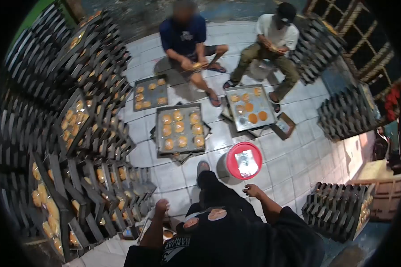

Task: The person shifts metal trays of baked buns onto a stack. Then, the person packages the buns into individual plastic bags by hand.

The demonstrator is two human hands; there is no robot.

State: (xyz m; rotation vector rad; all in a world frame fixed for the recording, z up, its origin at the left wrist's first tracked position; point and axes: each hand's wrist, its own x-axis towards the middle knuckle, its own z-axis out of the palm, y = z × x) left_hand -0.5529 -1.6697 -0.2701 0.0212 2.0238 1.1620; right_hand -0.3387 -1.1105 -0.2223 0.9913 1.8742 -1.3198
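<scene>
My left hand [161, 207] hangs at my side with its fingers curled in, and nothing shows in it. It is near the stacked trays of buns on the left. My right hand [253, 190] is out in the air with its fingers partly apart, holding nothing. Just beyond it stands a round tub with a red lid [255, 154], and a shiny, pale flat packet [245, 163] lies on that lid. Ahead on the floor, a dark tray [158, 150] on top of a small stack carries several round golden buns [179, 127].
Tall stacks of dark trays [100, 147] crowd the left. More stacks stand at right [336, 209]. Two people sit ahead, one in a navy shirt [182, 38], one in a white shirt [276, 33], both handling buns. Near them are another bun tray [150, 94] and a lighter tray [247, 127].
</scene>
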